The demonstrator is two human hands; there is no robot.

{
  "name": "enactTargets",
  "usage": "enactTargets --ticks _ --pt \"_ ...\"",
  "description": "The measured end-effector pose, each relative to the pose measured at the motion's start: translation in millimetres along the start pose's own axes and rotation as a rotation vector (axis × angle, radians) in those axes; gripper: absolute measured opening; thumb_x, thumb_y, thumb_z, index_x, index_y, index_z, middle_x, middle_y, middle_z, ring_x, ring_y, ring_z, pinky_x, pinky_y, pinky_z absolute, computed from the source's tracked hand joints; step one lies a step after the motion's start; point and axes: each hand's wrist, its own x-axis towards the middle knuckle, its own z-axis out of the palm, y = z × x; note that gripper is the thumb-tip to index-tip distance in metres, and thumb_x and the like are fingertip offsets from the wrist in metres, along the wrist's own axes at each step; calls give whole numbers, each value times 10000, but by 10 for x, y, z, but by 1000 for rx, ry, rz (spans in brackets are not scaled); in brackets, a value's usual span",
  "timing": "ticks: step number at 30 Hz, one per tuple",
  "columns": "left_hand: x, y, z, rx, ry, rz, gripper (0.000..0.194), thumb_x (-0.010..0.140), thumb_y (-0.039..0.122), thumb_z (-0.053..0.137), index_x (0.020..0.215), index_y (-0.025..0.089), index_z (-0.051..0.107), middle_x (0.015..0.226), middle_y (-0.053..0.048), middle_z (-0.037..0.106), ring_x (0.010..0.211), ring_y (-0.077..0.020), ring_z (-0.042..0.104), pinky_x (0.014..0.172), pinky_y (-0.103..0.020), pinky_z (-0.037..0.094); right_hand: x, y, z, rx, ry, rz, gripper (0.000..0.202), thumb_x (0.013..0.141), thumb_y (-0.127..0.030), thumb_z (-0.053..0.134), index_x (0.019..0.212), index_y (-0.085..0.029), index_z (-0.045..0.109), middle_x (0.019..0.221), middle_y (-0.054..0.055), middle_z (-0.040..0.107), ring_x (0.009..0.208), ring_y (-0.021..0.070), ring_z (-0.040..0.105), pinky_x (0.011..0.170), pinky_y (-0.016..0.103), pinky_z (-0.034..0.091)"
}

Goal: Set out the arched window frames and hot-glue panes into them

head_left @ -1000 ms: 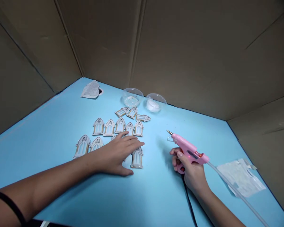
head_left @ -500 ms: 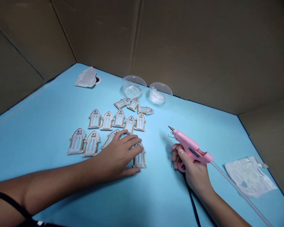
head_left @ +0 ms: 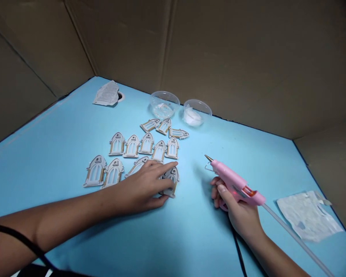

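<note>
Windows (head_left: 117, 144), small and arched, lie in loose rows on the blue table (head_left: 196, 238); one in the farthest row is turned on its side. At the right end of the nearest row, the left hand (head_left: 150, 184) grasps a tilted window (head_left: 175, 177), thumb at its lower edge and fingers across its face. Whether it is lifted off the table, I cannot tell. The right hand (head_left: 243, 215) is wrapped around the handle of a pink glue gun (head_left: 229, 175), its metal nozzle (head_left: 209, 158) pointing up and leftwards, well apart from the windows. A dark label (head_left: 239, 190) sits on the gun's side, its lettering too small to read; a red light (head_left: 234, 192) glows beside it. A clear glue stick (head_left: 294, 236) trails from the back. Beyond the windows are two clear tubs (head_left: 152, 102), the right one containing something white (head_left: 192, 117). Crumpled paper (head_left: 307, 215) lies at right.
</note>
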Motion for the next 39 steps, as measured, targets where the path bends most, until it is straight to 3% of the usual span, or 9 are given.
enactTargets --ticks 3,7,13,20,24,27,32,36,39 --pt "-18 -26 -11 -57 5 1 232 913 186 633 1143 209 632 1601 -184 408 1380 -353 485 1108 -504 419 19 -53 44 41 32 -18 385 926 -567 652 966 -185 680 717 25 642 511 141 584 490 270 505" --pt "-47 -82 -2 -82 -14 -11 400 902 199 687 1295 211 610 1669 -183 296 1431 -365 453 1131 -491 440 2 -62 50 10 -15 -16 351 956 -532 630 1000 -187 677 732 20 646 535 136 599 508 258 501" --pt "-45 -144 25 -89 31 -14 345 890 262 762 1218 217 664 1587 -178 450 1372 -363 533 1095 -504 482 3 -56 35 5 -22 2 336 954 -528 630 1000 -199 673 728 9 646 530 127 599 512 249 493" --pt "0 -95 -87 -125 -71 -43 302 884 208 699 1185 231 712 1595 -167 451 1421 -355 496 1128 -499 451 8 -99 53 -12 -15 14 389 935 -566 629 987 -183 666 717 16 644 524 132 588 502 256 475" --pt "9 -94 -146 -149 -119 -45 353 861 190 718 1210 231 696 1585 -160 462 1398 -345 512 1135 -487 439 2 -83 32 -23 -28 16 398 940 -574 620 997 -182 664 715 14 641 535 135 595 516 259 480" --pt "35 -76 -169 -204 -115 -52 449 820 198 783 1244 225 637 1486 -145 550 1354 -324 535 1101 -444 454 15 -67 22 -28 -25 15 392 943 -571 618 1005 -187 664 722 13 646 538 137 599 519 260 485" --pt "87 -34 -149 -269 -31 -79 462 744 247 868 1077 210 550 1277 -118 652 1198 -296 607 979 -394 479 4 -85 19 -29 -26 25 395 933 -579 623 987 -190 662 711 14 642 531 146 597 517 272 494" --pt "75 -35 -119 -243 95 -49 412 747 322 883 938 203 539 1323 -134 619 1210 -307 601 979 -413 459 -106 -142 40 -70 -37 48 353 927 -542 636 994 -197 670 689 13 641 545 156 590 537 286 505" --pt "52 -41 -105 -221 154 8 305 798 328 848 935 205 605 1378 -134 585 1214 -300 596 987 -425 457 -186 -212 71 -158 -94 -37 237 929 -430 634 946 -201 692 714 27 670 557 156 597 551 287 507"
